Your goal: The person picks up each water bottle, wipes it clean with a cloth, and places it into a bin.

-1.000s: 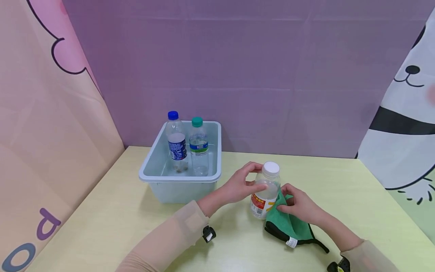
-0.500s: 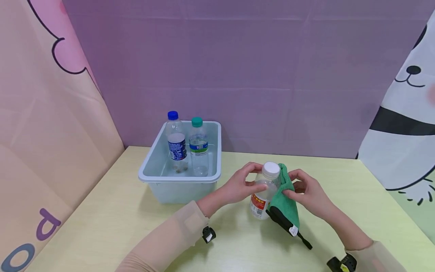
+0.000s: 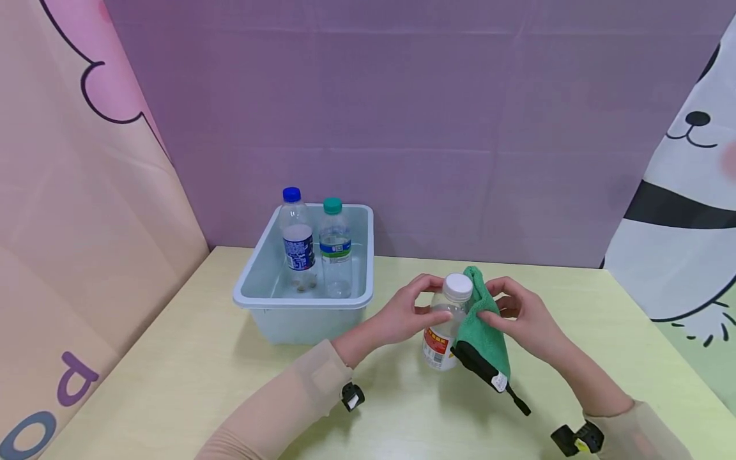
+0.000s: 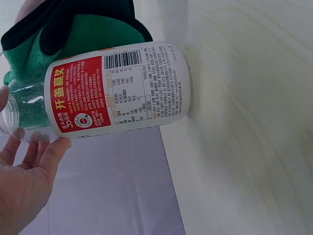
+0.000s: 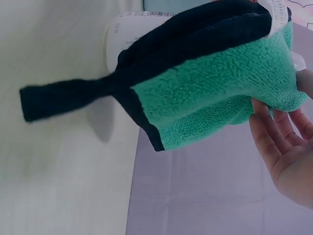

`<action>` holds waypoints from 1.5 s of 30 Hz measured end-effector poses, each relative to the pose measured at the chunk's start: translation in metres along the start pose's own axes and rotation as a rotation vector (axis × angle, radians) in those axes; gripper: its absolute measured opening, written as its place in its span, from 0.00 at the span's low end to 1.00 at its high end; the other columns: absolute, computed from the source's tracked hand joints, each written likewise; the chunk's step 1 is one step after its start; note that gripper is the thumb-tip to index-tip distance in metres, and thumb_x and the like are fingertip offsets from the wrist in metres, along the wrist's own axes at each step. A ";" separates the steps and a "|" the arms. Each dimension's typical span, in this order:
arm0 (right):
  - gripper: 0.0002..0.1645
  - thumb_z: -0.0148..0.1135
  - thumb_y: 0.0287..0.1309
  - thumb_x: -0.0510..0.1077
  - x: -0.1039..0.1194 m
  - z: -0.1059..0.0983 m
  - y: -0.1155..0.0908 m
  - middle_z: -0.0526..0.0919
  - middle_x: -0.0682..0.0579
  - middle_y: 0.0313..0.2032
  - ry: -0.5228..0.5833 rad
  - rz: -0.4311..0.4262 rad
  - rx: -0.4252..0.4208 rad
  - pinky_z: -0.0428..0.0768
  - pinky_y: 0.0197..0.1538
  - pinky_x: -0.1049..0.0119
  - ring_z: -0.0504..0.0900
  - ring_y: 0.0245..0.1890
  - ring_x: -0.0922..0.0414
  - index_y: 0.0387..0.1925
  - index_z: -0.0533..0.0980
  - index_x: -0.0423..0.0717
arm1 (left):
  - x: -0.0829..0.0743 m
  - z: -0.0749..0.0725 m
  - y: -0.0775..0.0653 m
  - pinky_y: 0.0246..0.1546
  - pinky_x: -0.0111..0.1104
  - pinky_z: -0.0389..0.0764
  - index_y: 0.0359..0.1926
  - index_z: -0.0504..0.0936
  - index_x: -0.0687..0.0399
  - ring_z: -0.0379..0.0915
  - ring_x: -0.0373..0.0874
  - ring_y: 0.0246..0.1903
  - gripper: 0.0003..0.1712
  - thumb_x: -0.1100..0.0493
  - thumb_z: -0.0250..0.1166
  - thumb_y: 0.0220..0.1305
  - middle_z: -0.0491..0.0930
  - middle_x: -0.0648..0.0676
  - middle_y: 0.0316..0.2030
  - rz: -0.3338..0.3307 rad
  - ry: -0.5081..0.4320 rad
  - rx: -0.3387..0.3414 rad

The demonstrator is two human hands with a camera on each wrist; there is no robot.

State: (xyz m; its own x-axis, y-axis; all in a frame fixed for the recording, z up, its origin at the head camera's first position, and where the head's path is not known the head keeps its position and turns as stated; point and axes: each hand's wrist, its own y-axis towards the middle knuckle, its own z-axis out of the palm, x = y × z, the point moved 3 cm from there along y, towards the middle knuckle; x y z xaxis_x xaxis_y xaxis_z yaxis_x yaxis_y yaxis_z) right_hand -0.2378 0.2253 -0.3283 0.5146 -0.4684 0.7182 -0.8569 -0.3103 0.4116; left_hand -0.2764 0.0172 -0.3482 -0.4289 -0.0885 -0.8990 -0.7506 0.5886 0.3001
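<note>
A clear plastic bottle (image 3: 439,345) with a white cap and a red and white label stands upright on the table. My left hand (image 3: 408,311) grips it round the shoulder, thumb in front and fingers behind; the left wrist view shows the bottle's label (image 4: 122,90) up close. To its right, my right hand (image 3: 526,317) pinches a green towelling cloth (image 3: 483,332) with black edging, a white tag and a black hanging loop. The folded cloth lies along the bottle's right side, its top at cap height. In the right wrist view the cloth (image 5: 210,83) covers much of the bottle.
Left of the hands stands a light blue plastic tub (image 3: 310,322). Two bottles stand upright in it, one blue-capped (image 3: 298,249) and one green-capped (image 3: 335,252). A purple curtain (image 3: 402,128) hangs behind the pale wooden table (image 3: 161,358).
My right hand has risen along the bottle, lifting the green cloth from near the table to cap height. The cloth now hangs narrower. My left hand keeps its grip on the bottle.
</note>
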 end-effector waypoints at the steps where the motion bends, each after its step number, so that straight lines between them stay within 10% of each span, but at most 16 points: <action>1: 0.18 0.66 0.55 0.29 -0.001 0.000 0.000 0.77 0.43 0.41 0.009 0.005 0.009 0.83 0.35 0.68 0.82 0.31 0.59 0.48 0.72 0.34 | 0.000 0.000 0.000 0.53 0.34 0.76 0.61 0.68 0.61 0.64 0.48 0.59 0.26 0.64 0.66 0.64 0.70 0.55 0.57 0.002 0.000 -0.001; 20: 0.19 0.66 0.58 0.35 -0.052 0.035 -0.014 0.76 0.42 0.44 0.045 0.155 0.298 0.82 0.41 0.66 0.84 0.35 0.52 0.46 0.67 0.34 | 0.003 0.001 0.000 0.53 0.33 0.76 0.61 0.68 0.59 0.64 0.47 0.60 0.27 0.63 0.66 0.64 0.71 0.53 0.57 -0.036 0.019 -0.016; 45: 0.17 0.65 0.55 0.29 -0.031 -0.008 -0.020 0.76 0.44 0.39 0.125 0.086 0.110 0.83 0.36 0.67 0.84 0.32 0.59 0.44 0.69 0.32 | 0.003 0.004 -0.002 0.48 0.41 0.80 0.53 0.72 0.57 0.69 0.44 0.50 0.28 0.57 0.75 0.55 0.75 0.50 0.48 0.028 0.176 -0.175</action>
State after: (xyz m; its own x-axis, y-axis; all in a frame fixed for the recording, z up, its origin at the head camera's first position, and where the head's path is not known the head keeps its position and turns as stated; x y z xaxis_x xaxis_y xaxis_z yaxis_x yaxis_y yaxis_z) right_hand -0.2367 0.2532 -0.3546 0.4256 -0.3931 0.8151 -0.8858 -0.3654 0.2863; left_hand -0.2742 0.0193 -0.3528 -0.5203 -0.2219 -0.8247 -0.8061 0.4465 0.3884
